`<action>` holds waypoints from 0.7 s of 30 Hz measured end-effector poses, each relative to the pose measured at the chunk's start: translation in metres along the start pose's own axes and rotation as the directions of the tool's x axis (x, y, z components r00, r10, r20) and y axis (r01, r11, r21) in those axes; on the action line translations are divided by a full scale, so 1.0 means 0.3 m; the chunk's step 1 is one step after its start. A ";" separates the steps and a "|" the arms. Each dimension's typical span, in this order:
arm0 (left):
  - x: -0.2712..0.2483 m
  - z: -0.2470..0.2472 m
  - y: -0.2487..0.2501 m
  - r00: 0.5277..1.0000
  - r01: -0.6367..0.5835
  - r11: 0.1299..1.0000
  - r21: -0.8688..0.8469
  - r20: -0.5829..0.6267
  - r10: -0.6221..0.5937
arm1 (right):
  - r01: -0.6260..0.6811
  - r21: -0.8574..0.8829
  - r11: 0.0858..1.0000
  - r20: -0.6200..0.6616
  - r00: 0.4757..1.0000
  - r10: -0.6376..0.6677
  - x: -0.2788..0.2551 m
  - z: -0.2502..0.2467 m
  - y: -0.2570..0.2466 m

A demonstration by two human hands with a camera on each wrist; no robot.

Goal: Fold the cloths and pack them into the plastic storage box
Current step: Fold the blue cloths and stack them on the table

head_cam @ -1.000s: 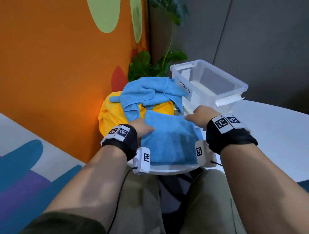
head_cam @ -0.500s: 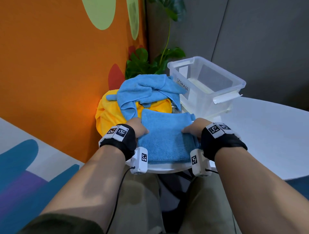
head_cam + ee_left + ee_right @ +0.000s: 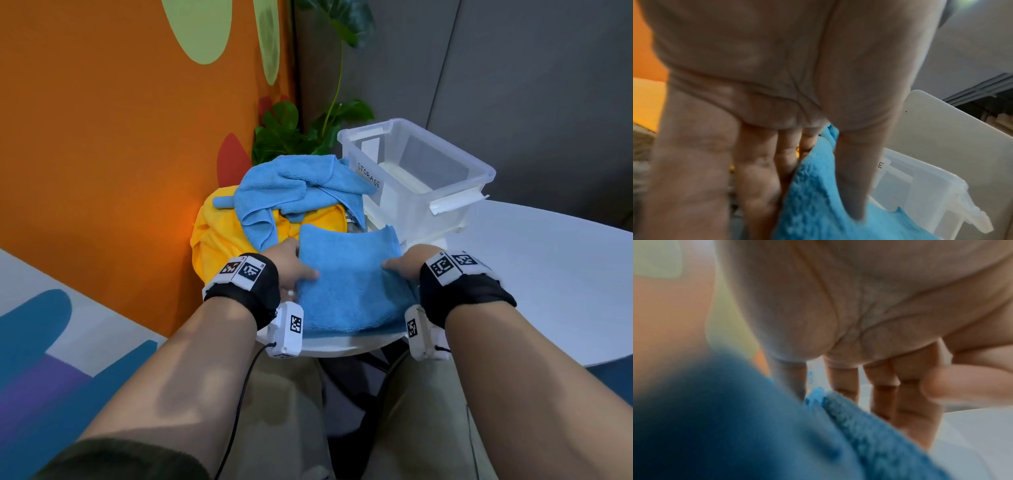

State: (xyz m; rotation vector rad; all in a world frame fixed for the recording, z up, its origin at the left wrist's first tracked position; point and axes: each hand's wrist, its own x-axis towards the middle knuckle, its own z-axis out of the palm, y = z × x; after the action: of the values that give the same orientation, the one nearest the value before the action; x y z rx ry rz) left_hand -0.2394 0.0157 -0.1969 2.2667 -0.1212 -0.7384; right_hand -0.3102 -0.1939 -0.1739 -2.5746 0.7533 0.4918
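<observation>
A folded blue cloth (image 3: pixel 349 284) lies at the near edge of the white table (image 3: pixel 548 274). My left hand (image 3: pixel 294 270) grips its left side, thumb on top and fingers underneath, as the left wrist view shows: left hand (image 3: pixel 818 183), blue cloth (image 3: pixel 828 211). My right hand (image 3: pixel 400 269) holds the right side the same way; in the right wrist view the right hand (image 3: pixel 838 391) pinches the cloth (image 3: pixel 756 426). Behind lie an unfolded blue cloth (image 3: pixel 298 185) and a yellow cloth (image 3: pixel 219 236). The clear plastic storage box (image 3: pixel 455 192), labelled STORAGE, stands open at the back right.
An orange wall (image 3: pixel 120 154) runs close along the left of the table. A green plant (image 3: pixel 284 133) stands in the corner behind the cloths. The box (image 3: pixel 931 194) sits just beyond the folded cloth. Bare table top stretches to the right.
Both hands slid from the cloth's far corners back along its sides. They now pinch the side edges, thumbs on top, and the sides bulge up a little.
</observation>
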 end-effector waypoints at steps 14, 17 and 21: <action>-0.017 0.003 -0.002 0.999 0.039 0.994 0.104 0.007 -0.040 | -0.035 -0.146 0.989 0.073 0.996 0.046 0.019 0.006 0.006; -0.021 0.012 -0.002 1.000 0.031 0.989 0.144 -0.004 -0.031 | -0.037 -0.208 0.977 0.091 0.994 0.057 0.022 0.016 0.005; -0.031 -0.017 0.035 0.997 0.002 0.921 0.389 -0.074 0.029 | -0.033 -0.259 0.965 -0.014 0.999 0.030 0.124 0.014 0.014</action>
State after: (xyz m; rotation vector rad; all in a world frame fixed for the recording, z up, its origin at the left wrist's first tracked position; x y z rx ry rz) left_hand -0.2431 0.0140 -0.1824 2.6662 -0.2671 -0.6615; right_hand -0.2840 -0.2110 -0.1948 -2.8108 0.7795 0.6254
